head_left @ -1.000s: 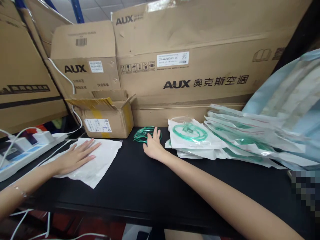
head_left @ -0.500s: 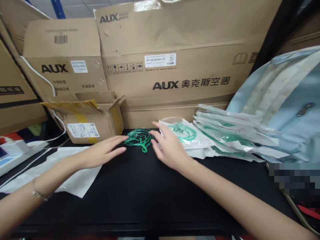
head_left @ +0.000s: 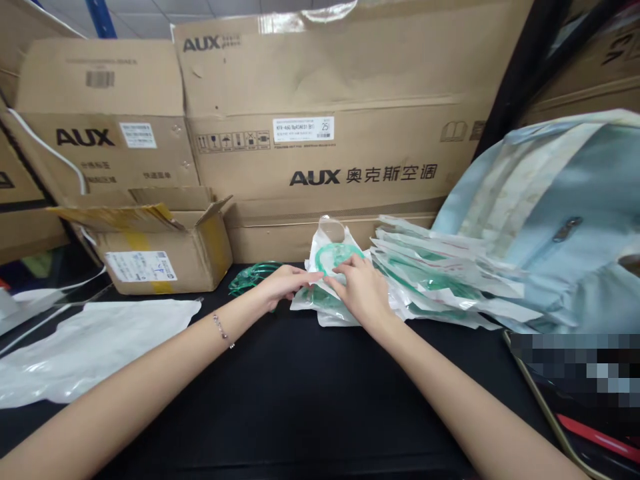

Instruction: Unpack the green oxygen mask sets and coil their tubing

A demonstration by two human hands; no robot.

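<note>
My left hand (head_left: 286,283) reaches across to the left edge of a white and clear pouch (head_left: 330,255), its fingers closed on that edge. Coiled green tubing and a clear mask-like part show inside the pouch. Over the pouch's front, my right hand (head_left: 367,288) has its thumb and fingers bent together, gripping it close to the left fingertips. Another pouch (head_left: 325,313) lies beneath. Loose green tubing (head_left: 250,275) rests on the black table behind my left wrist, partly hidden by it.
Several similar pouches (head_left: 440,280) are piled on the right, against a light blue backpack (head_left: 530,220). A flat white wrapper (head_left: 100,340) lies at left. An open small carton (head_left: 170,257) and large cardboard boxes (head_left: 360,87) stand behind. A phone-like device (head_left: 590,440) is at lower right.
Both hands have moved from around the loose green tubing to the right, onto a pouch. They now grip the pouch, and its far end is tilted up. The view has shifted slightly right.
</note>
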